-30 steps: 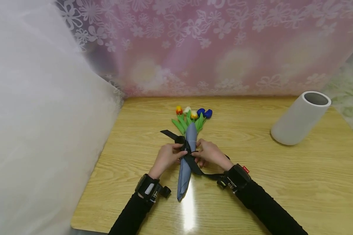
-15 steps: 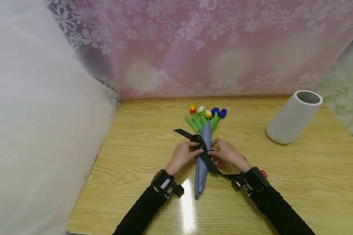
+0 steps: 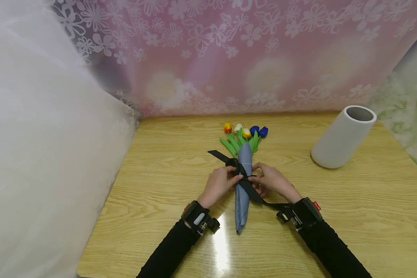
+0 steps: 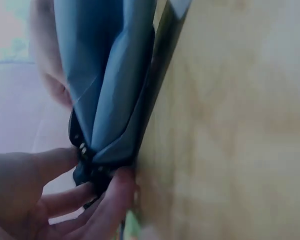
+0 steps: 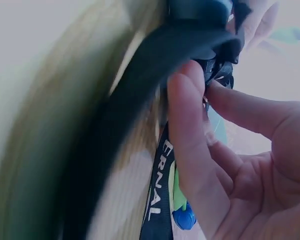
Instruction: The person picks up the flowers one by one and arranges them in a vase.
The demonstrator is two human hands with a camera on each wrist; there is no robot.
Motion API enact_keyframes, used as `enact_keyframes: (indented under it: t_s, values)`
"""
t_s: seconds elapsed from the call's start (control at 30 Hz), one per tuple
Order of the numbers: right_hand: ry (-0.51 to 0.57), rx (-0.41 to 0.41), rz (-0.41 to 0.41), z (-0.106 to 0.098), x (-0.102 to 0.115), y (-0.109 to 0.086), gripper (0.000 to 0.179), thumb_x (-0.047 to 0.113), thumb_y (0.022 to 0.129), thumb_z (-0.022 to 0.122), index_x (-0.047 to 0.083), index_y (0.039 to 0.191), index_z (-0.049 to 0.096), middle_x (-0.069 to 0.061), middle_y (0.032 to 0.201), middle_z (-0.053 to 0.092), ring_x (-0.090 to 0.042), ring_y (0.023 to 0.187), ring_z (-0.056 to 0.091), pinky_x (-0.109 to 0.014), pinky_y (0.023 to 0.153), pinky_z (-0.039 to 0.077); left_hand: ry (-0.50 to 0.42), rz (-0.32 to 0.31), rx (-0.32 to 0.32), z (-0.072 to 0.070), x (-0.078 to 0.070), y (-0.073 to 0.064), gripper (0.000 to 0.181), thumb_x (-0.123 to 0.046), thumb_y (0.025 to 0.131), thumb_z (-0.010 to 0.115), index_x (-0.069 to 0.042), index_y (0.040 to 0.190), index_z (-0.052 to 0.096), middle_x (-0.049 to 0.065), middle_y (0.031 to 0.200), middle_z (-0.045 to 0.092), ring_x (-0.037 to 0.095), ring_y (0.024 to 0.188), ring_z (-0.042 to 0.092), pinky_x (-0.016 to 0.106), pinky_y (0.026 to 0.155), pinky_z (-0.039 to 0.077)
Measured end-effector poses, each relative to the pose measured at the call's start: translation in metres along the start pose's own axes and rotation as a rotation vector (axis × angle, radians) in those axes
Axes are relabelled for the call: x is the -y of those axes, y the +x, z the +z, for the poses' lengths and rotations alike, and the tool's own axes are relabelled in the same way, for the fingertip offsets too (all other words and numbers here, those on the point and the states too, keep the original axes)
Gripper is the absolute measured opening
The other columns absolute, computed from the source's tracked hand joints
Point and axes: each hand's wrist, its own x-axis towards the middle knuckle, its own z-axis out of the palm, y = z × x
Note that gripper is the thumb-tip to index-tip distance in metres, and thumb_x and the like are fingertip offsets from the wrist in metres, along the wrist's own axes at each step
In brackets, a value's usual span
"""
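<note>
Pinching black ribbon (image 3: 252,192) with left hand (image 3: 218,183) and right hand (image 3: 273,181), set close together at the wrapped bouquet (image 3: 244,155) on the table (image 3: 153,193). Largely covered by fingers (image 5: 187,122) where bunched, obscuring any knot. Legible in the right-wrist view only as "ERNAL"; blurred along the nearer strand (image 5: 117,110).

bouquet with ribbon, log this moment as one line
left hand: pinches ribbon; right hand: pinches ribbon; ribbon: across bouquet; bouquet: between hands; vase: on table, right of bouquet
</note>
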Motion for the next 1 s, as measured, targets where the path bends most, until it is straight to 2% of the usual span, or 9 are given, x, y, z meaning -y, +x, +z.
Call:
enact_keyframes:
  t_s: [0.1, 0.23, 0.3, 0.4, 0.5, 0.63, 0.77, 0.87, 1.0]
  values:
    - [0.038, -0.005, -0.018, -0.002, -0.003, -0.005, 0.042, 0.017, 0.107, 0.054, -0.003, 0.142, 0.043, -0.011, 0.08, 0.071, -0.018, 0.054, 0.065, -0.036, 0.052, 0.059, 0.076, 0.026, 0.003, -0.009, 0.002, -0.003, 0.036, -0.037, 0.102, 0.062, -0.007, 0.119, 0.074, 0.002, 0.075, 0.07, 0.007, 0.055, 0.055, 0.02, 0.051, 0.039]
    - [0.012, -0.093, -0.107, -0.013, -0.003, -0.015, 0.037, 0.018, 0.109, 0.051, -0.003, 0.139, 0.05, -0.016, 0.085, 0.071, -0.022, 0.055, 0.065, -0.037, 0.053, 0.059, 0.16, 0.062, -0.083, -0.029, 0.003, -0.002, 0.03, -0.034, 0.103, 0.061, -0.009, 0.104, 0.078, -0.001, 0.064, 0.066, 0.005, 0.046, 0.047, 0.019, 0.043, 0.03]
    - [-0.012, -0.138, -0.153, -0.018, -0.001, -0.019, 0.033, 0.02, 0.108, 0.053, -0.003, 0.132, 0.056, -0.016, 0.087, 0.07, -0.025, 0.058, 0.066, -0.038, 0.054, 0.06, 0.184, 0.068, -0.143, -0.039, 0.003, 0.001, 0.027, -0.031, 0.103, 0.062, -0.01, 0.099, 0.079, -0.002, 0.063, 0.066, 0.006, 0.046, 0.049, 0.019, 0.041, 0.03]
    - [-0.046, -0.17, -0.222, -0.022, 0.003, -0.027, 0.029, 0.023, 0.106, 0.058, -0.002, 0.119, 0.063, -0.017, 0.09, 0.068, -0.028, 0.062, 0.067, -0.037, 0.056, 0.06, 0.194, 0.11, -0.194, -0.05, -0.002, 0.011, 0.021, -0.027, 0.102, 0.064, -0.011, 0.098, 0.078, -0.001, 0.07, 0.07, 0.009, 0.053, 0.058, 0.021, 0.046, 0.039]
    - [-0.08, -0.157, -0.274, -0.018, 0.006, -0.034, 0.024, 0.025, 0.103, 0.063, 0.002, 0.108, 0.067, -0.015, 0.091, 0.069, -0.026, 0.059, 0.066, -0.036, 0.054, 0.058, 0.207, 0.209, -0.168, -0.051, -0.009, 0.024, 0.016, -0.023, 0.101, 0.066, -0.013, 0.103, 0.078, 0.001, 0.087, 0.074, 0.013, 0.069, 0.065, 0.024, 0.059, 0.049]
    - [-0.254, -0.165, -0.339, -0.003, 0.006, -0.042, 0.02, 0.032, 0.096, 0.072, 0.012, 0.094, 0.068, -0.002, 0.08, 0.067, -0.013, 0.053, 0.058, -0.027, 0.051, 0.049, 0.242, 0.337, -0.034, -0.041, -0.015, 0.038, 0.016, -0.021, 0.098, 0.069, -0.015, 0.11, 0.078, 0.001, 0.104, 0.075, 0.016, 0.089, 0.068, 0.026, 0.076, 0.054]
    - [-0.447, -0.235, -0.359, 0.015, 0.004, -0.046, 0.024, 0.038, 0.086, 0.082, 0.02, 0.085, 0.067, 0.011, 0.072, 0.061, -0.003, 0.057, 0.051, -0.023, 0.053, 0.041, 0.302, 0.377, 0.068, -0.03, -0.016, 0.038, 0.016, -0.021, 0.094, 0.074, -0.017, 0.109, 0.079, 0.001, 0.105, 0.074, 0.018, 0.096, 0.068, 0.028, 0.081, 0.054]
    - [-0.49, -0.281, -0.354, 0.022, 0.005, -0.046, 0.022, 0.036, 0.083, 0.085, 0.021, 0.081, 0.068, 0.013, 0.07, 0.062, -0.002, 0.057, 0.052, -0.024, 0.051, 0.041, 0.353, 0.372, 0.065, -0.025, -0.015, 0.036, 0.015, -0.021, 0.092, 0.076, -0.018, 0.106, 0.079, 0.0, 0.103, 0.072, 0.018, 0.095, 0.067, 0.03, 0.083, 0.054]
    - [-0.499, -0.314, -0.372, 0.025, 0.007, -0.043, 0.016, 0.029, 0.084, 0.084, 0.021, 0.078, 0.072, 0.01, 0.07, 0.066, -0.002, 0.056, 0.053, -0.024, 0.049, 0.04, 0.391, 0.36, 0.005, -0.02, -0.014, 0.036, 0.009, -0.023, 0.091, 0.077, -0.02, 0.099, 0.079, -0.001, 0.099, 0.071, 0.018, 0.092, 0.067, 0.035, 0.087, 0.054]
